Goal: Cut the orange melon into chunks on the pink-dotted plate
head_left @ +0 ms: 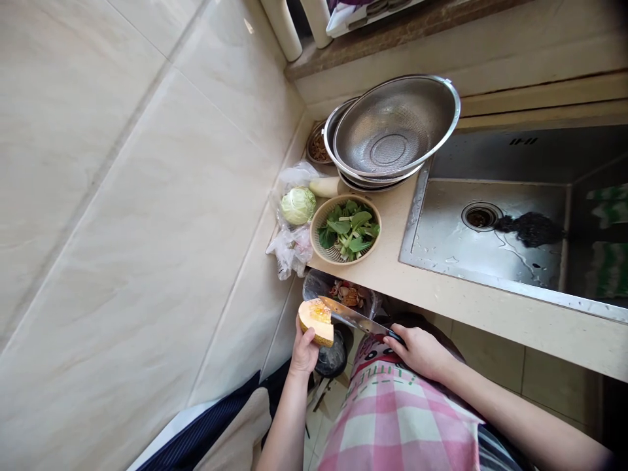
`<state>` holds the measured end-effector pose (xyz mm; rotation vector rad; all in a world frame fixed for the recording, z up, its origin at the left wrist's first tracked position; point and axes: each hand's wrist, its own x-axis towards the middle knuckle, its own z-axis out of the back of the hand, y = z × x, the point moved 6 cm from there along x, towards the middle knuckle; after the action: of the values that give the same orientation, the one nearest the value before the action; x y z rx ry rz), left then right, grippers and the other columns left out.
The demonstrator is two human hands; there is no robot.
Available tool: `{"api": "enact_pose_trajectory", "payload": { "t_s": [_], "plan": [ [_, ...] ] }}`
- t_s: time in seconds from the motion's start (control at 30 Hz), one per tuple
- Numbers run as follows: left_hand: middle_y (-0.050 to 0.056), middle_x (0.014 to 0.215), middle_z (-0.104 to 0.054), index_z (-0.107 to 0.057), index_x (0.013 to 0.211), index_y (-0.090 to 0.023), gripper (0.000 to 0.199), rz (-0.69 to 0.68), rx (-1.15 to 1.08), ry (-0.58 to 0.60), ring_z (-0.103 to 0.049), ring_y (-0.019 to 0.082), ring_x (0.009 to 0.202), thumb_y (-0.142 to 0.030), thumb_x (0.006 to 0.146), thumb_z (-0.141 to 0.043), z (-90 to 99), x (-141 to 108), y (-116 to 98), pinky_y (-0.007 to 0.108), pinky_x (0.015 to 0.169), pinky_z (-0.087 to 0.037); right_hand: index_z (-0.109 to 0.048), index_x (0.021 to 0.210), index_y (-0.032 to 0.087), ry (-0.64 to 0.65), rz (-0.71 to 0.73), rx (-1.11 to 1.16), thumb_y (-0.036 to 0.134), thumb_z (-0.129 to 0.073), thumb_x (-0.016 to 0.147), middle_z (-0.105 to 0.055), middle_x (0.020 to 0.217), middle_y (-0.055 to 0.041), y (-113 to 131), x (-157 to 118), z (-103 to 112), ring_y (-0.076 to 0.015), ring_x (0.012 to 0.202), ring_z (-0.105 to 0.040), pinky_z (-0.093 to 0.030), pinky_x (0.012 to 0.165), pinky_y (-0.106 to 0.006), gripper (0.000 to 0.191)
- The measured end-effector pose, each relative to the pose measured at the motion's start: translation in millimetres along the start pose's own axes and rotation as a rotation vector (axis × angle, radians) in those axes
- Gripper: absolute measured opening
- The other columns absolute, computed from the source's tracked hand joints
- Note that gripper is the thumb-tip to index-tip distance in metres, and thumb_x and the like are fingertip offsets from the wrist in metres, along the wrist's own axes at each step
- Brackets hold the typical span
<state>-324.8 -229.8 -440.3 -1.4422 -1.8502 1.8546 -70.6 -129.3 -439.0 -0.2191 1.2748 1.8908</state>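
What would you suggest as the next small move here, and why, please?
I would probably lower the orange-fleshed squash piece in the left hand onto the stone countertop before cutting, because it is held in mid-air, with the kitchen knife in the right hand across its top.

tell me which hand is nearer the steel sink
Right. The right hand is in front of the stainless sink, across the counter; the left hand is farther off, holding a squash.
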Motion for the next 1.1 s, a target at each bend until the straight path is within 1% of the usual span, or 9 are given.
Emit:
{"api": "enact_pose_trajectory", "payload": {
  "t_s": [0.13, 0.27, 0.43, 0.53, 0.67, 0.8, 0.9, 1.0, 1.1],
  "plan": [
    [0.004, 0.131, -0.05, -0.043, 0.128, -0.032, 0.076, -0.057, 0.089, -0.015, -0.044, 0.027, 0.122, -0.026, 0.06, -0.076, 1.6, -0.6, -3.2, 0.039, 0.102, -0.036, -0.058, 0.085, 0.021, 0.032, 0.07, 0.056, 0.048, -0.035, 0.09, -0.066, 0.076, -0.0056, 11.3, 4.8, -1.4, -0.0173, 0.068, -0.061, -0.034, 0.057, -0.024, 0.035],
    [0.004, 0.134, -0.047, -0.04, 0.13, -0.032, 0.081, -0.129, 0.154, 0.046, -0.043, 0.026, 0.124, -0.022, 0.058, -0.076, -5.2, -2.0, -9.6, 0.037, 0.105, -0.032, -0.058, 0.078, 0.02, 0.058, 0.102, 0.125, 0.048, -0.035, 0.09, -0.065, 0.073, -0.0045, 14.6, 11.1, -2.6, -0.0155, 0.065, -0.058, -0.035, 0.057, -0.024, 0.037],
    [0.004, 0.135, -0.045, -0.04, 0.131, -0.032, 0.083, -0.164, 0.173, 0.062, -0.04, 0.027, 0.126, -0.021, 0.058, -0.076, -4.8, -2.0, -15.8, 0.038, 0.106, -0.03, -0.059, 0.079, 0.019, 0.15, 0.017, 0.224, 0.046, -0.034, 0.091, -0.063, 0.065, -0.003, -3.4, 18.9, -6.9, -0.0151, 0.059, -0.056, -0.038, 0.056, -0.025, 0.038],
    [0.005, 0.136, -0.045, -0.039, 0.132, -0.033, 0.085, -0.132, 0.142, 0.014, -0.039, 0.028, 0.127, -0.023, 0.057, -0.076, 0.3, 0.7, -15.0, 0.039, 0.105, -0.032, -0.059, 0.078, 0.018, 0.082, -0.009, 0.183, 0.047, -0.034, 0.09, -0.064, 0.067, -0.0047, -15.7, 23.0, -5.8, -0.0158, 0.06, -0.056, -0.037, 0.056, -0.026, 0.04],
    [0.005, 0.134, -0.048, -0.039, 0.132, -0.034, 0.081, -0.076, 0.076, -0.027, -0.043, 0.028, 0.123, -0.026, 0.06, -0.075, 1.7, 6.0, -10.2, 0.04, 0.101, -0.037, -0.056, 0.077, 0.019, 0.01, 0.078, 0.191, 0.049, -0.031, 0.091, -0.064, 0.072, -0.0044, -13.3, 20.4, -3.7, -0.0158, 0.063, -0.057, -0.037, 0.057, -0.026, 0.041],
    [0.007, 0.129, -0.053, -0.045, 0.128, -0.03, 0.069, -0.036, -0.033, 0.004, -0.048, 0.029, 0.118, -0.032, 0.064, -0.073, -3.4, 9.3, -6.1, 0.044, 0.097, -0.041, -0.056, 0.082, 0.021, 0.011, 0.133, 0.083, 0.049, -0.034, 0.09, -0.066, 0.074, -0.0036, -3.6, 11.5, -1.5, -0.017, 0.066, -0.06, -0.036, 0.057, -0.025, 0.037],
    [0.008, 0.128, -0.054, -0.048, 0.126, -0.029, 0.066, -0.003, -0.125, 0.033, -0.05, 0.031, 0.116, -0.035, 0.066, -0.072, -5.0, 9.8, -5.5, 0.05, 0.096, -0.041, -0.056, 0.087, 0.022, -0.057, 0.105, -0.088, 0.048, -0.035, 0.091, -0.067, 0.077, -0.0052, -2.7, 6.6, 4.5, -0.0201, 0.071, -0.063, -0.035, 0.057, -0.026, 0.034],
    [0.008, 0.128, -0.054, -0.048, 0.126, -0.03, 0.064, 0.032, -0.175, 0.037, -0.048, 0.032, 0.118, -0.034, 0.066, -0.072, -3.3, 9.5, -5.8, 0.055, 0.096, -0.041, -0.054, 0.089, 0.022, -0.111, 0.072, -0.178, 0.046, -0.032, 0.092, -0.068, 0.077, -0.0054, -3.8, 3.9, 9.2, -0.0208, 0.071, -0.064, -0.035, 0.057, -0.026, 0.033],
    [0.007, 0.129, -0.053, -0.049, 0.125, -0.03, 0.062, 0.06, -0.201, 0.04, -0.045, 0.033, 0.122, -0.034, 0.067, -0.071, -1.5, 8.9, -5.0, 0.057, 0.097, -0.039, -0.053, 0.088, 0.022, -0.114, 0.112, -0.213, 0.046, -0.031, 0.093, -0.068, 0.079, -0.0044, -1.3, 3.0, 9.6, -0.0199, 0.072, -0.065, -0.036, 0.057, -0.026, 0.032]
  ]
}}
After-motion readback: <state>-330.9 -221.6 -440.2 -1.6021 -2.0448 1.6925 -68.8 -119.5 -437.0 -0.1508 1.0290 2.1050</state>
